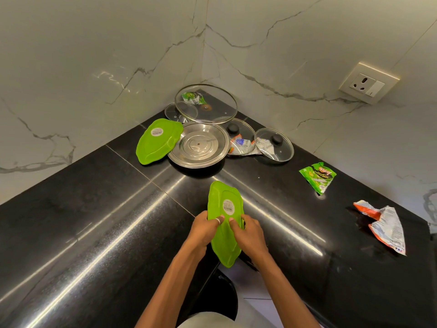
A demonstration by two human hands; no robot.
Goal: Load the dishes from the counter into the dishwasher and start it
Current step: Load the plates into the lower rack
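Two hands, left hand (205,229) and right hand (248,233), grip a green leaf-shaped plate (225,223) with curled fingers over the black counter (94,221).

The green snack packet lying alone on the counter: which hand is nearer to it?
Right. The right hand grips the green plate by its right edge; the green snack packet lies farther back, to its right. The left hand grips the plate's left edge, farther away.

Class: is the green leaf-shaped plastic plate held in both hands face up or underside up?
Underside up: the green leaf-shaped plastic plate shows its round label sticker and raised base rim.
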